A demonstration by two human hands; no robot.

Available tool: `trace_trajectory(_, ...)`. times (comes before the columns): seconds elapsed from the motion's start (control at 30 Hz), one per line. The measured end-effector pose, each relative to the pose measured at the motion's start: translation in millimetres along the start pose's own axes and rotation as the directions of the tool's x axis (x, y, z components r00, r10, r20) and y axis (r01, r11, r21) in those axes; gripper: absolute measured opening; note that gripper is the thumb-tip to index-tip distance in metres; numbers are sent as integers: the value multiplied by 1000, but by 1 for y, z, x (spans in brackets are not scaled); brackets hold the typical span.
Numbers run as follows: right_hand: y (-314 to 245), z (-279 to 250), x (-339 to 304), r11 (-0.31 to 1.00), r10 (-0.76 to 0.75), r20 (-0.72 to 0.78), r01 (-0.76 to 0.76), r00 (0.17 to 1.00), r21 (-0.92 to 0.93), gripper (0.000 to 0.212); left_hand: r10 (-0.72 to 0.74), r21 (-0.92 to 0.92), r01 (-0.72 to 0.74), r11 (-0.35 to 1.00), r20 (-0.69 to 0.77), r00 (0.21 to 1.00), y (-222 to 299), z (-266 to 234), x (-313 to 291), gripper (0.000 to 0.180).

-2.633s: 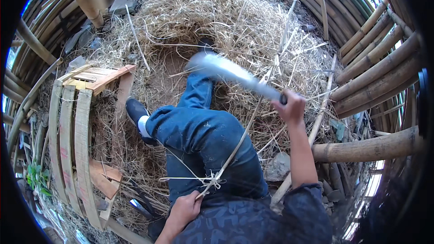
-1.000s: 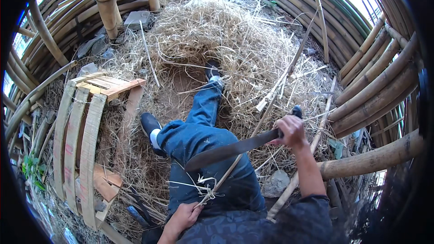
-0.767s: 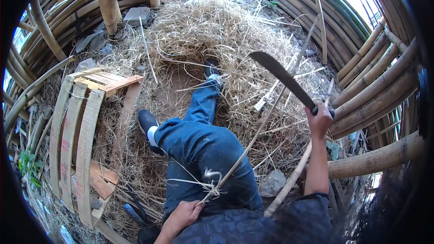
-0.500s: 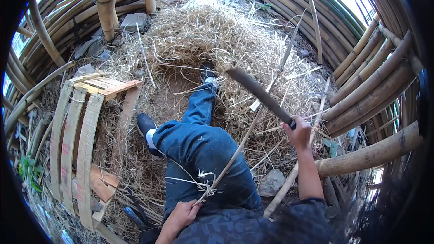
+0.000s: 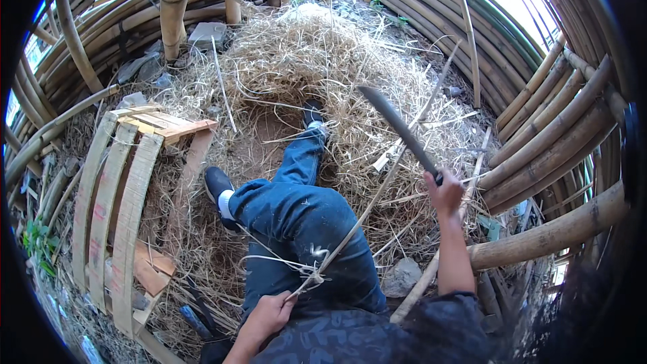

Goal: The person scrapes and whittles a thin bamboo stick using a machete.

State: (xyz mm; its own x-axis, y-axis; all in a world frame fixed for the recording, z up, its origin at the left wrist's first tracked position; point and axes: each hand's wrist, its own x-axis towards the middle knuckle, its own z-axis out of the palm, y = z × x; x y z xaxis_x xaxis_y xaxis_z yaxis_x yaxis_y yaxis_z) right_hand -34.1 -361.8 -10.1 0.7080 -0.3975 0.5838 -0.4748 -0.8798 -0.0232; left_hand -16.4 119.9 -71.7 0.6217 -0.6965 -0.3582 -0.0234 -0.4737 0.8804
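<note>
Long, thin tan bamboo strip (image 5: pixel 349 236) slants over the blue cloth jeans (image 5: pixel 303 209), pinched in the left hand (image 5: pixel 273 313). The right hand (image 5: pixel 446 193) wraps the dark, curved metal knife (image 5: pixel 396 122), just swung from above the jeans to above the dry tan straw (image 5: pixel 290 47); it seems between strokes.

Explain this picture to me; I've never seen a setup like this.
There is no robot here: these are a person's bare hands. A wide fisheye camera worn on the head looks down, so straight edges bend near the rim. Left in the picture is the person's left.

The left hand grips the lower end of a long strip, which slants across the jeans. The right hand holds a machete by its handle.

On the ground lie curly shavings, with a wooden crate at left and bamboo poles at right.
</note>
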Motion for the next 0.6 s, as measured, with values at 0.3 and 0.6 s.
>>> trace_trajectory(0.3,-116,13,-103,800,-47,422,-219,906,559,43,48,90,-42,995,-60,997,6,-3,0,15)
trace_trajectory(0.6,-140,-26,-72,840,-34,333,-153,942,521,53,194,417,-98,904,-195,961,29,-15,7,7)
